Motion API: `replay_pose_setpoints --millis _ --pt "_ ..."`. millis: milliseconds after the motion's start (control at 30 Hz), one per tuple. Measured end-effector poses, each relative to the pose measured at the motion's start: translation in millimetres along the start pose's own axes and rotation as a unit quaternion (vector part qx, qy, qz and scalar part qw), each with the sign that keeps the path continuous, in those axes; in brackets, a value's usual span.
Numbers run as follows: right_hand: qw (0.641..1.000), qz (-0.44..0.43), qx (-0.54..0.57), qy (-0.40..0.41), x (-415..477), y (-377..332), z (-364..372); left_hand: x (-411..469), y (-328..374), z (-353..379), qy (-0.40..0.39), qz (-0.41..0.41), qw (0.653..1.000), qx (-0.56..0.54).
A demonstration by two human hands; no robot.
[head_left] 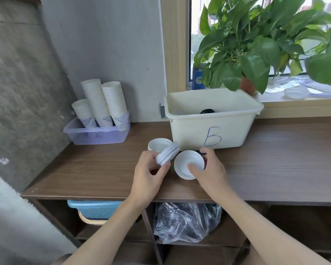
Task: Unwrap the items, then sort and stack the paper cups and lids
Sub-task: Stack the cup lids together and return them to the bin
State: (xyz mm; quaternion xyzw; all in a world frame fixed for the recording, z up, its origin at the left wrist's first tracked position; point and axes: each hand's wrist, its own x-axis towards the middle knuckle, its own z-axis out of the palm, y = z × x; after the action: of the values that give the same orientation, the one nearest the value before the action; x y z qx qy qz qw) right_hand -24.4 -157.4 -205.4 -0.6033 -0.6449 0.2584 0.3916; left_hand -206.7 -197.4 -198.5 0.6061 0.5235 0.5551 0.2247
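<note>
Above the wooden table (84,169), my left hand (149,175) grips a short stack of white lids (167,155), tilted on edge. Beside it my right hand (210,169) holds a single white lid (187,165), its hollow side facing me, thumb on its face. Another white lid (159,144) lies flat on the table behind the stack. Three tall stacks of paper cups (101,104) stand upside down in a clear purple tray (96,134) at the back left.
A cream bin marked "B" (214,121) stands just behind my hands, with something dark inside. A leafy potted plant (256,44) hangs over it from the windowsill. Below the table sit a blue basket (94,209) and a crumpled clear plastic bag (185,222).
</note>
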Motion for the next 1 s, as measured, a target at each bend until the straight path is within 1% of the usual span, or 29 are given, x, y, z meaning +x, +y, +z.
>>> replay_pose_setpoints --millis 67,167,367,500,600,667,700,800,867,900,1000 --pt "0.998 -0.015 0.057 0.011 0.3 -1.4 1.8 -2.1 -5.2 4.4 -0.032 0.045 0.997 0.055" --pt "0.993 -0.042 0.112 0.024 0.0 -4.8 2.2 -3.9 -4.6 6.9 -0.065 0.068 0.989 0.116" --pt "0.99 -0.045 0.132 -0.016 -0.2 -6.1 -0.8 -3.9 -5.7 11.0 -0.117 0.134 0.974 0.142" --pt "0.986 -0.046 0.157 -0.043 -1.9 -7.5 -1.0 -5.3 -2.2 10.7 -0.166 0.193 0.954 0.159" --pt "0.98 -0.043 0.182 -0.062 -1.7 -8.3 -2.8 -6.7 1.7 9.1 -0.188 0.208 0.948 0.153" --pt "0.981 -0.051 0.173 -0.072 -2.1 -8.4 -3.0 -7.9 0.9 9.1 -0.193 0.192 0.952 0.139" --pt "0.982 -0.057 0.166 -0.068 -2.2 -7.6 -2.8 -8.0 -0.5 9.3 -0.182 0.172 0.96 0.124" --pt "0.984 -0.077 0.147 -0.058 -2.6 -5.4 -2.7 -5.4 -0.9 11.3 -0.133 0.052 0.988 0.063" --pt "0.984 -0.088 0.141 -0.065 -2.8 -4.0 -3.2 -1.1 4.8 13.9 -0.134 -0.03 0.99 0.032" --pt "0.984 -0.094 0.137 -0.068 -2.8 -3.8 -3.6 1.1 8.0 15.8 -0.137 -0.046 0.989 0.018" --pt "0.984 -0.105 0.129 -0.059 -2.7 -2.7 -3.0 6.9 9.2 20.0 -0.121 -0.025 0.992 -0.006"
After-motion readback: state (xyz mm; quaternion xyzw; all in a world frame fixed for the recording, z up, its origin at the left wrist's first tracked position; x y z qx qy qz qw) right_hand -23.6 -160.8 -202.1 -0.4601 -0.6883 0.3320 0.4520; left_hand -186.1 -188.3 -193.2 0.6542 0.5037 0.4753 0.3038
